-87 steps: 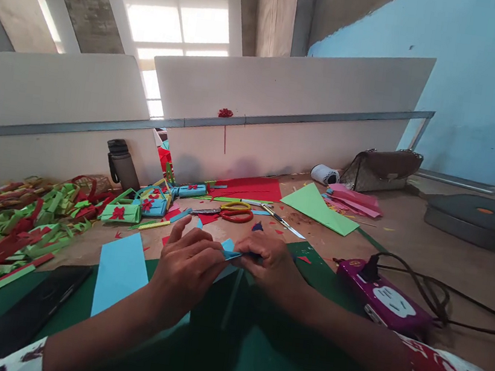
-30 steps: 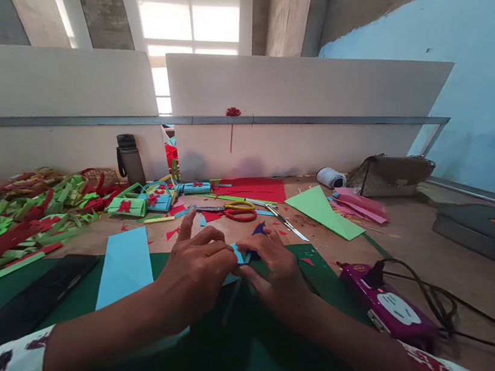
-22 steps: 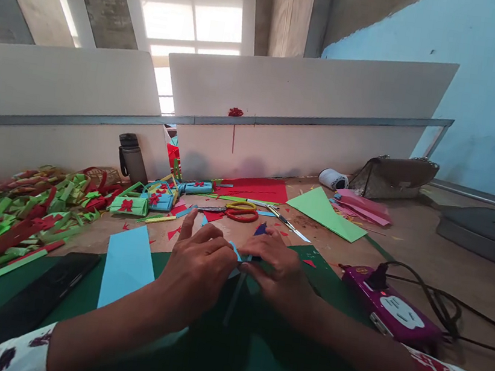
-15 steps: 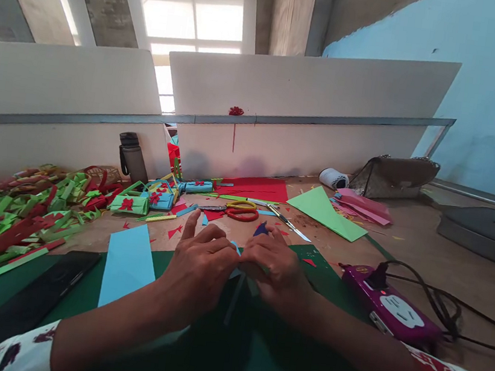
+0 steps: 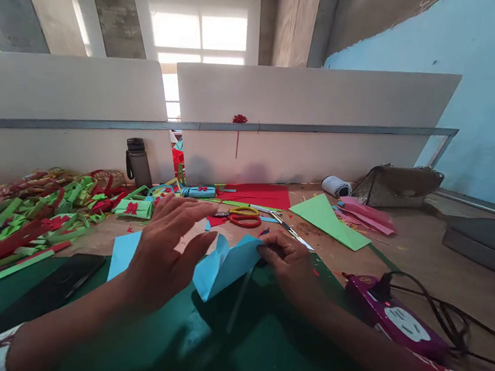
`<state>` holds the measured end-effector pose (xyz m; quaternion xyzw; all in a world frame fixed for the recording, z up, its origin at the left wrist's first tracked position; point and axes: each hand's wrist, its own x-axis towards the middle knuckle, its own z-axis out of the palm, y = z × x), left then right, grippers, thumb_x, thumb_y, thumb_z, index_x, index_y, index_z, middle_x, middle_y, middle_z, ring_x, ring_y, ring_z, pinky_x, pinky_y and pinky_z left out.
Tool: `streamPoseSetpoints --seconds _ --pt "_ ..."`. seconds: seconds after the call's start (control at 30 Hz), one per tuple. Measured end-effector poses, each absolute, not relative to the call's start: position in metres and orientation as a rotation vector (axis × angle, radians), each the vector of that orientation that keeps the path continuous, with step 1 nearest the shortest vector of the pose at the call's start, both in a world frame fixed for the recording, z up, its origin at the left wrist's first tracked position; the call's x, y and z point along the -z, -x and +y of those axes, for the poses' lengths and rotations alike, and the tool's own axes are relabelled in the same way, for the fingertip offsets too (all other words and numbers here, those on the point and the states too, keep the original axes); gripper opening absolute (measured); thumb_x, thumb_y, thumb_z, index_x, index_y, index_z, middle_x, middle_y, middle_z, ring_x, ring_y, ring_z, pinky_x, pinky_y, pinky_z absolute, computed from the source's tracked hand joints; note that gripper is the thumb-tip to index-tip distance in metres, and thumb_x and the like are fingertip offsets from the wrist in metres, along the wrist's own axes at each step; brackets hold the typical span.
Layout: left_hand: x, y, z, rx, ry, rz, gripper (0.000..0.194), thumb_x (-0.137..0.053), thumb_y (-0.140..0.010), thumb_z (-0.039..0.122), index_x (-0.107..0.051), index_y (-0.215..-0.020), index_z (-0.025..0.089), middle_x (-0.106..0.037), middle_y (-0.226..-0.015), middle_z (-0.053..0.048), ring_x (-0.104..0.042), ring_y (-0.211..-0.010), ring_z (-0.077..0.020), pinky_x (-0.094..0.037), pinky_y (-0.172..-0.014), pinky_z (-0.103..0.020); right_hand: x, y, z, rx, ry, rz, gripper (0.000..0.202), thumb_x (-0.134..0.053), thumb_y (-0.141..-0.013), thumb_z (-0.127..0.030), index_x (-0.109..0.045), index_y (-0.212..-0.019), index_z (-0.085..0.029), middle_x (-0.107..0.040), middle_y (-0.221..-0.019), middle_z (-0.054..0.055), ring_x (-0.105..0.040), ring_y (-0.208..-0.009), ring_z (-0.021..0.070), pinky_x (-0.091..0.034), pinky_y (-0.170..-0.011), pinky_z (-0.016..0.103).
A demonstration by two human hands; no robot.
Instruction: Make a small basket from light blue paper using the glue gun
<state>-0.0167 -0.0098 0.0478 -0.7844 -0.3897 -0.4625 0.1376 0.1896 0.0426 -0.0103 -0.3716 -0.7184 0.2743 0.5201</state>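
matt, creased blue paper (image 5: 228,266)

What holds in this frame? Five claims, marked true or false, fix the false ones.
1. The right hand pinches the folded blue paper. True.
2. The left hand grips the scissors. False: the scissors lie on the table, and the left hand is open near the folded blue paper.
3. A plug sits in the purple power strip. True.
4. The pink paper lies left of the scissors. False: the pink paper lies to their right.
5. A green mat lies below the hands. True.
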Motion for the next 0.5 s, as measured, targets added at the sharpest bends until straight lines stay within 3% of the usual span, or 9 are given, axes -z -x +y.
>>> streamPoseSetpoints --seconds 0.13,0.23,0.37,0.5 --pt "-0.029 0.032 -0.017 1.433 2.348 -1.365 0.021 -0.051 -0.085 0.032 -0.054 -0.102 0.019 -0.064 -0.098 -0.006 -0.059 -0.095 -0.0202 -0.047 -0.081 -0.032 0.013 -0.189 0.048 -0.82 0.905 -1.599 0.019 -0.059 -0.078 -0.035 -0.061 -0.073 -0.017 -0.059 -0.064 0.0 -0.054 -0.057 0.013 -0.044 -0.054 0.025" --pt "-0.008 0.032 -0.019 1.415 2.376 -1.418 0.028 -0.06 -0.078 0.035 -0.051 -0.099 0.019 -0.063 -0.097 -0.007 -0.059 -0.093 -0.0228 -0.048 -0.079 -0.035 0.015 -0.187 0.047 -0.9 0.908 -1.548 0.022 -0.063 -0.074 -0.038 -0.062 -0.071 -0.017 -0.06 -0.064 0.0 -0.055 -0.058 0.0131 -0.045 -0.055 0.026" --pt "0.002 0.026 -0.016 1.327 2.396 -1.292 0.021 -0.066 -0.071 0.028 -0.052 -0.084 0.019 -0.063 -0.089 -0.007 -0.058 -0.087 -0.0232 -0.048 -0.078 -0.039 0.012 -0.186 0.043 -0.98 0.9 -1.509 0.023 -0.067 -0.071 -0.04 -0.064 -0.071 -0.017 -0.063 -0.069 0.001 -0.057 -0.064 0.0145 -0.047 -0.061 0.027" --pt "-0.004 0.025 -0.015 1.342 2.478 -1.262 0.022 -0.07 -0.068 0.027 -0.053 -0.079 0.019 -0.06 -0.108 -0.01 -0.05 -0.106 -0.0281 -0.042 -0.088 -0.046 0.01 -0.186 0.04 -1.029 0.891 -1.502 0.022 -0.069 -0.069 -0.039 -0.066 -0.071 -0.018 -0.064 -0.071 0.002 -0.058 -0.067 0.0152 -0.048 -0.063 0.028"
